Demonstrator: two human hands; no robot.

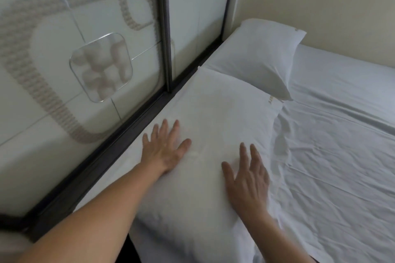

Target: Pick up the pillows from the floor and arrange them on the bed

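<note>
Near pillow (213,134), mid-frame, is being pressed flat w/ left hand (165,149) & right hand (248,179), fingers spread; prob gets shoved into far pillow (256,57) if pushed too hard.

2 white pillows lie flat on the bed (333,156), both along its left edge, end to end. The near pillow (213,134) is long, plump and lightly creased, with small gold lettering at its far right corner; its far end touches or slightly overlaps the far pillow (256,60). The far pillow fills the bed's far left corner, its far right corner pointing up. The bed's white sheet is wrinkled.
</note>
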